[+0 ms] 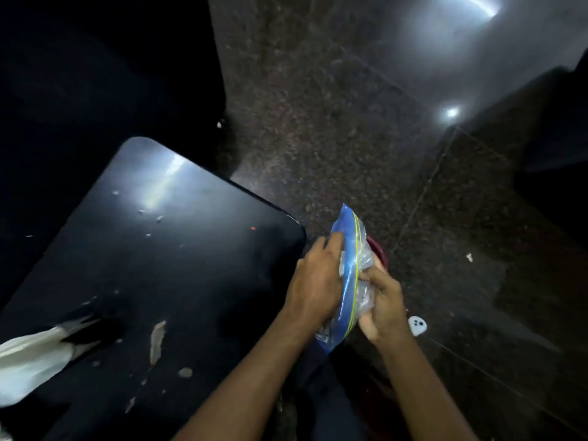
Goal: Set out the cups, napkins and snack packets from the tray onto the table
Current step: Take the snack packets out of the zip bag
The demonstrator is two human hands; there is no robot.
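A blue plastic zip bag [350,253] with yellow-green stripes and a clear side is held upright just off the right edge of the black table [152,265]. My left hand [313,281] grips its blue face from the left. My right hand [383,308] grips the clear, crumpled side from the right. Something red [380,251] shows behind the bag, mostly hidden; I cannot tell what it is. No cups or napkins can be made out in this dim view.
The table top is scratched, with chipped patches and small crumbs. A white cloth or bag [35,358] lies at its near-left edge. A small white object [417,326] sits on the dark speckled floor [350,122] to the right. Dark furniture stands at far right.
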